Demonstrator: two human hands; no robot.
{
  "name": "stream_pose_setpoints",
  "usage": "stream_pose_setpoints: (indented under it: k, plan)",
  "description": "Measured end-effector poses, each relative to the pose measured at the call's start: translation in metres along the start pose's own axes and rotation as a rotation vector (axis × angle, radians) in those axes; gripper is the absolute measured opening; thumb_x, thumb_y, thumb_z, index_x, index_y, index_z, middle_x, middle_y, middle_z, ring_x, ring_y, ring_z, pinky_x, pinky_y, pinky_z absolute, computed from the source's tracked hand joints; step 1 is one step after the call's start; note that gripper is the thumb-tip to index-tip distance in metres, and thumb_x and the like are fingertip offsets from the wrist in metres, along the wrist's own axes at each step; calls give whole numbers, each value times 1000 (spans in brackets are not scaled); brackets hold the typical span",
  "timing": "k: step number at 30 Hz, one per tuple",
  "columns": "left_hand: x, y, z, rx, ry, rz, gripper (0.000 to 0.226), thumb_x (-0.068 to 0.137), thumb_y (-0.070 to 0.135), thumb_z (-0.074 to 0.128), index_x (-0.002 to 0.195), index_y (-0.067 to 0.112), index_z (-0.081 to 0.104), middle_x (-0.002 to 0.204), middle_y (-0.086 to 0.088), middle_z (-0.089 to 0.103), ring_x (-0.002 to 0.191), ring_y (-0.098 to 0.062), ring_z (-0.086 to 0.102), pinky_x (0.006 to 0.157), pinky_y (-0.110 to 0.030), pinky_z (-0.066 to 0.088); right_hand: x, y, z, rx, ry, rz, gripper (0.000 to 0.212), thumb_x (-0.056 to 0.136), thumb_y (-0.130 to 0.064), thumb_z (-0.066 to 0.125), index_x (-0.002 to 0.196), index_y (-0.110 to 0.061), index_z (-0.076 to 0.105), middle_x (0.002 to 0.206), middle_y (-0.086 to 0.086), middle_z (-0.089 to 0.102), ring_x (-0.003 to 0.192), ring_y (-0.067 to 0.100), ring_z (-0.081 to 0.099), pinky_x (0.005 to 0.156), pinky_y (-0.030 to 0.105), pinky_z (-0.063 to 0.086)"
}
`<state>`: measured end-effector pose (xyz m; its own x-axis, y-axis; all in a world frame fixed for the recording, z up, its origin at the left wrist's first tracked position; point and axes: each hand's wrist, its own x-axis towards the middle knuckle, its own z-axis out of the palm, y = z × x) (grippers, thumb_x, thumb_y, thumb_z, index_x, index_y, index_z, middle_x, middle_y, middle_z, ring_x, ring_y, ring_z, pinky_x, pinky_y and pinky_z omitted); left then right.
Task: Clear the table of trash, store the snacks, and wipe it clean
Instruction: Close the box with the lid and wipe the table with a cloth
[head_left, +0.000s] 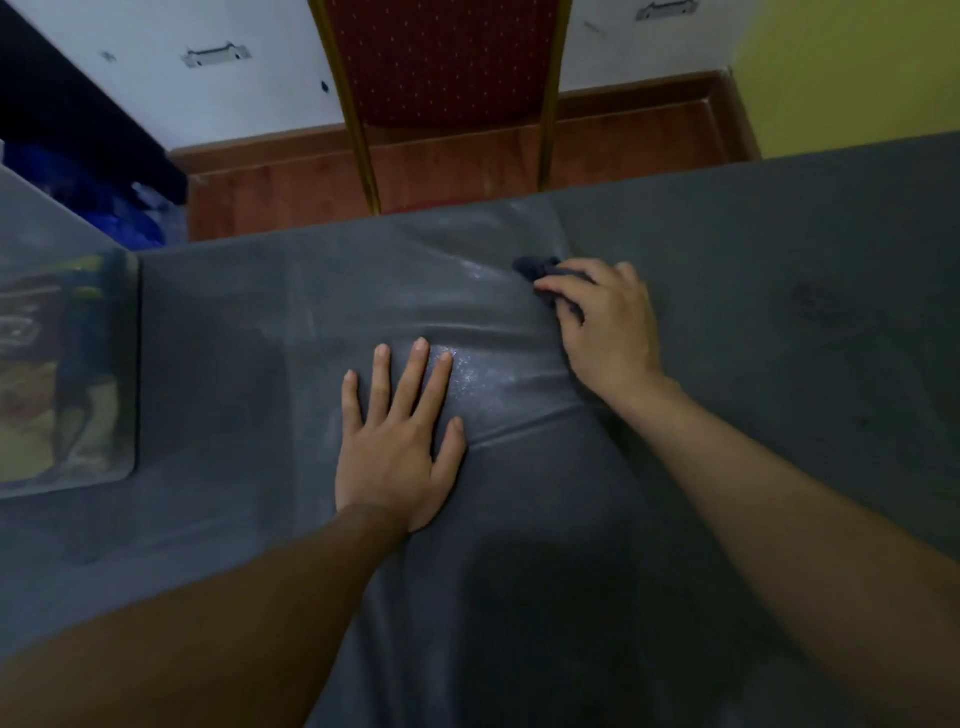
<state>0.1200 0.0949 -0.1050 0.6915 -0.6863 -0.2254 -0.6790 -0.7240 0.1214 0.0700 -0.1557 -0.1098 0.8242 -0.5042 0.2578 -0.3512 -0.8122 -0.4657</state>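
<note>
A dark grey cover (753, 270) lies over the table, wrinkled and shiny wet near the middle. My left hand (397, 441) lies flat on it with fingers spread, pressing the cover down. My right hand (608, 327) grips a small dark blue cloth (537, 267) against the cover near the far edge; most of the cloth is hidden under the fingers. At the left stands a translucent plastic box (124, 364) with snack packets showing blurred through its wall.
A red padded chair (447, 67) with gold legs stands just beyond the table's far edge, on a brown wooden floor. Blue bags (114, 208) lie on the floor at the far left beside dark furniture. White and yellow walls are behind.
</note>
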Motion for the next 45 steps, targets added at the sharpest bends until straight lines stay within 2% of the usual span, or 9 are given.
stream_pose_setpoints:
  k: [3, 8, 13, 15, 21, 27, 32, 38, 45]
  plan:
    - [0, 0, 2, 8, 9, -1, 64, 100, 53, 17, 157, 31, 0, 165, 6, -8, 151, -24, -13, 121, -55, -1, -28, -24, 5, -9, 36, 111, 28, 87, -11, 65, 108, -27, 75, 117, -6, 67, 94, 27, 53, 78, 40, 46]
    - [-1, 0, 4, -6, 35, 5, 64, 99, 54, 16, 157, 32, -1, 165, 6, -6, 151, -25, -13, 121, -55, -2, -66, -16, -7, 10, -75, -145, 29, 86, -8, 69, 110, -24, 76, 117, -5, 67, 91, 23, 53, 77, 41, 47]
    - [-2, 1, 6, -13, 74, 12, 62, 101, 52, 17, 157, 31, 3, 166, 6, -3, 152, -25, -11, 121, -54, -3, -85, -19, -12, -32, 117, 231, 29, 87, -9, 66, 107, -28, 76, 117, -8, 67, 93, 25, 53, 80, 41, 48]
    - [-2, 1, 7, -18, 80, 20, 61, 102, 52, 16, 157, 30, 3, 166, 6, -2, 152, -25, -11, 122, -53, -3, -104, -36, -10, -42, 110, 264, 30, 88, -11, 65, 109, -29, 75, 119, -8, 66, 95, 25, 53, 81, 40, 47]
    - [-5, 4, 5, -39, 123, 221, 57, 102, 39, 15, 156, 24, 20, 165, 5, 13, 153, -20, 6, 123, -49, 7, -157, -27, -27, -20, -10, -22, 31, 87, -8, 69, 113, -24, 75, 121, -6, 65, 93, 22, 53, 81, 41, 48]
    - [-6, 8, 4, 10, 127, 324, 55, 100, 34, 24, 152, 21, 32, 160, 1, 30, 150, -28, 18, 120, -54, 13, -193, -33, -29, -75, 223, 404, 34, 87, -10, 65, 114, -28, 74, 123, -9, 64, 95, 25, 53, 82, 38, 46]
    - [0, 40, 1, -74, 139, 191, 47, 101, 35, 37, 145, 19, 39, 149, -6, 40, 144, -34, 23, 117, -60, 14, -231, -27, -48, -78, 29, 76, 41, 88, -9, 66, 126, -25, 68, 125, -4, 63, 91, 24, 54, 80, 40, 48]
    - [-2, 113, 6, -142, 92, 371, 54, 102, 37, 34, 153, 20, 30, 160, -3, 27, 150, -29, 14, 121, -55, 5, -253, 3, -70, -148, 255, 542, 51, 93, -11, 59, 143, -17, 53, 124, 4, 63, 96, 29, 53, 85, 44, 49]
    - [6, 188, 20, -138, 29, 435, 59, 101, 45, 26, 156, 27, 18, 164, 2, 14, 152, -29, 0, 120, -57, -3, -294, 18, -98, -228, -2, 89, 44, 94, -17, 52, 137, -20, 60, 127, -1, 62, 90, 26, 54, 76, 40, 47]
